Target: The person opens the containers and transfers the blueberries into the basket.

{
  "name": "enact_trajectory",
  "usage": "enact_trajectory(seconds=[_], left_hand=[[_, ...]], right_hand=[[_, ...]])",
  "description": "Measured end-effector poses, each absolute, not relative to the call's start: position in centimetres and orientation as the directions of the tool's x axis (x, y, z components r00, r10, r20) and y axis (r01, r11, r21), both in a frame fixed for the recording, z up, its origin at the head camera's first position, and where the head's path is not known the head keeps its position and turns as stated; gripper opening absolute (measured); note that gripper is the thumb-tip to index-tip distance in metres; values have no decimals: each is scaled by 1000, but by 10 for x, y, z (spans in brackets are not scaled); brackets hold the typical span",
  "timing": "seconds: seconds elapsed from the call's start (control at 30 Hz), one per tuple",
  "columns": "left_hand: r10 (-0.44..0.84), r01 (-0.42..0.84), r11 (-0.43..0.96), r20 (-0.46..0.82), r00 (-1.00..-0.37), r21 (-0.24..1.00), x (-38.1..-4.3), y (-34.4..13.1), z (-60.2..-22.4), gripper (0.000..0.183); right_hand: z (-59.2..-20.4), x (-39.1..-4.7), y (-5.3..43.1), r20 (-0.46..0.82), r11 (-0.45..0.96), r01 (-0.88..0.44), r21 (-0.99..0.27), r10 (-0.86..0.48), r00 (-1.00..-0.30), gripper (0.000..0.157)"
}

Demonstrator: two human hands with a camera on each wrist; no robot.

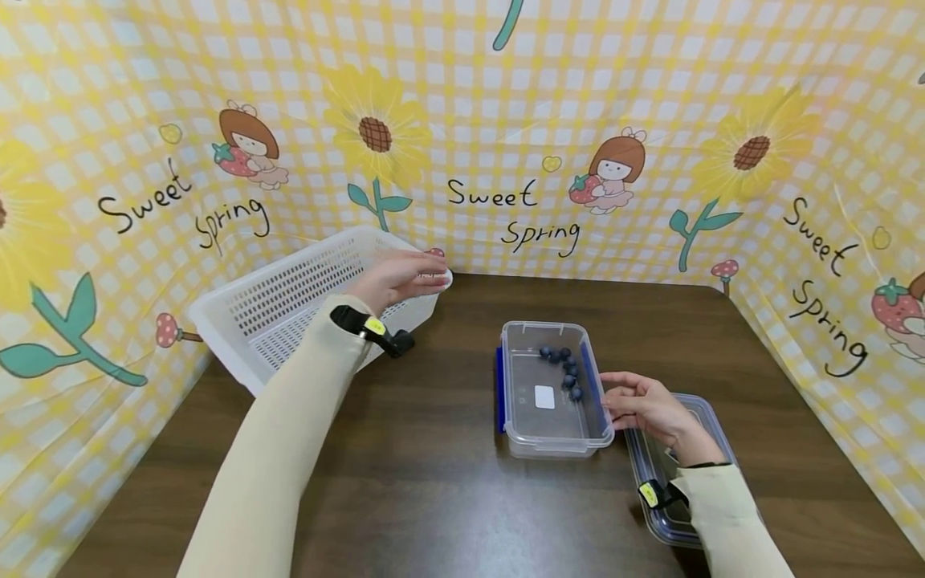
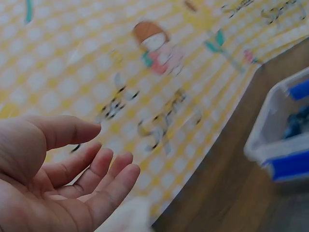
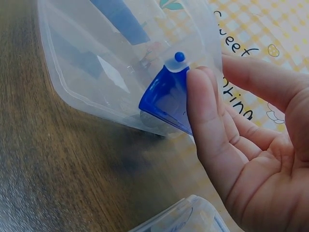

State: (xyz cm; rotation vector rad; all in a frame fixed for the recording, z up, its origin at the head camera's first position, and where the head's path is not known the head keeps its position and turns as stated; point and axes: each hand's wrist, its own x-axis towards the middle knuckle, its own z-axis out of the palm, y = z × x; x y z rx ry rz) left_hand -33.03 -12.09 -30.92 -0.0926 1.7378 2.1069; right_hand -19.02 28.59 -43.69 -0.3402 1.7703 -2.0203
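Note:
My left hand [image 1: 401,277] is above the right end of a white slotted plastic basket [image 1: 238,313]; in the left wrist view its palm is empty and the fingers bend loosely. On the table stands a clear plastic food container [image 1: 523,417] with blue side latches and several blueberries [image 1: 570,380] inside. My right hand [image 1: 654,413] is at the container's right side. Seen from the right wrist, the thumb lies against a blue latch [image 3: 166,99] and pinches it with the fingers behind, which are partly hidden.
A clear lid [image 1: 699,408] lies to the right of the container, partly under my right hand and sleeve. The brown wooden table [image 1: 405,482] meets a yellow checked cloth [image 1: 499,128] at the back and both sides. The basket sits at the back left.

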Motion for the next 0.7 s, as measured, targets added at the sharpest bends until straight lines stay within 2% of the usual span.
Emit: enact_trajectory(seconds=[0.23, 0.47, 0.7], left_hand=[[404, -358, -29, -317, -858, 933, -317, -67, -325, 42], [460, -356, 24, -327, -825, 934, -303, -20, -342, 39], [581, -332, 171, -367, -726, 928, -282, 10, -362, 40]], right_hand=[[-436, -190, 285, -102, -87, 160, -983, -464, -880, 31], [-435, -190, 286, -83, -100, 149, -984, -481, -873, 31], [-437, -191, 287, -84, -103, 152, -983, -480, -873, 31]])
